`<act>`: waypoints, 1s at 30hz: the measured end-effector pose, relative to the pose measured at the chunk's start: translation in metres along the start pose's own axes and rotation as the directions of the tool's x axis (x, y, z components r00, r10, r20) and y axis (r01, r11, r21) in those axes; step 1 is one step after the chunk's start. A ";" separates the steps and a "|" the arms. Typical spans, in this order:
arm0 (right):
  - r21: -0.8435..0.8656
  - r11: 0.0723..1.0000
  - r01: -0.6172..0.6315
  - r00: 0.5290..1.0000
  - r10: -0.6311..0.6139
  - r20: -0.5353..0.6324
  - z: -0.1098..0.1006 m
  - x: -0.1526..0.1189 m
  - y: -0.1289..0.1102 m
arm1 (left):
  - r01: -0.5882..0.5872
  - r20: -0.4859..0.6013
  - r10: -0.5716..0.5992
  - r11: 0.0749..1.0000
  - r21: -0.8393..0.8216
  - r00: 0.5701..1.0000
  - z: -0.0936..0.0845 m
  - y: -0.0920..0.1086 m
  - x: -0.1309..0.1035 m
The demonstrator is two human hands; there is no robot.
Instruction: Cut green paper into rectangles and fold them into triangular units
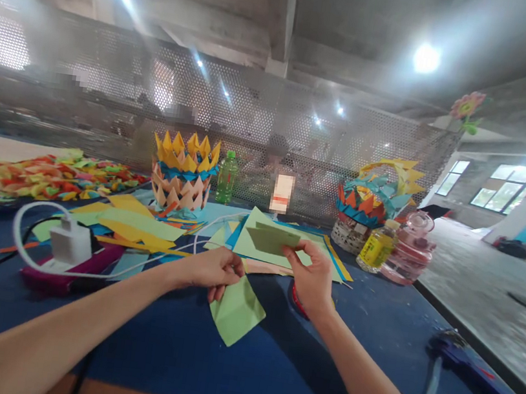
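Observation:
My left hand (223,274) pinches the upper left edge of a creased green paper square (237,314), which hangs over the blue table cover. To the right, my right hand (311,275) holds a small piece of green paper (272,234) between thumb and fingers, above a stack of green, blue and yellow sheets (316,255). Part of a round red object (298,301) shows beneath my right hand; the rest is hidden by it.
A power strip with a white charger (71,243) and cables lies left. Behind stand a folded-paper basket (182,176), a green bottle (227,177), another paper basket (356,213), a yellow bottle (376,247) and a pink bottle (409,253). A glue gun (482,378) lies right.

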State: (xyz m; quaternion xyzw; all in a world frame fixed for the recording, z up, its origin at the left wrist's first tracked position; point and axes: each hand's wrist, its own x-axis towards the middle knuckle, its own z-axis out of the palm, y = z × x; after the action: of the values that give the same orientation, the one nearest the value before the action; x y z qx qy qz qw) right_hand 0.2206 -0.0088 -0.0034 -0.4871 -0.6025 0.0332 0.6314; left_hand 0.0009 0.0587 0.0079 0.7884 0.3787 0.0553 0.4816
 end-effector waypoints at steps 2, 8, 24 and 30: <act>0.069 0.994 -0.086 0.995 0.081 0.062 0.004 -0.001 0.007 | 0.002 -0.035 -0.002 1.000 -0.011 0.999 0.006 -0.002 0.002; 0.263 0.928 -0.262 0.952 0.203 0.230 0.009 -0.002 0.017 | -0.076 -0.257 0.055 0.995 -0.071 0.965 -0.008 -0.004 0.006; 0.135 0.889 -0.437 0.882 0.394 0.258 0.002 0.001 0.034 | -0.184 -0.418 0.164 0.983 -0.008 0.894 0.002 0.008 0.003; -0.003 0.887 -0.462 0.866 0.451 0.214 -0.003 0.005 0.041 | -0.118 -0.375 0.190 0.972 0.205 0.907 0.010 0.005 -0.002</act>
State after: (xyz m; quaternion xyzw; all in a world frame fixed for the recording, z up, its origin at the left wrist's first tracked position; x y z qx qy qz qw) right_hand 0.2470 0.0138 -0.0258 -0.5941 -0.5322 0.2470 0.5503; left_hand 0.0067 0.0490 0.0073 0.8286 0.4073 0.2158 0.3177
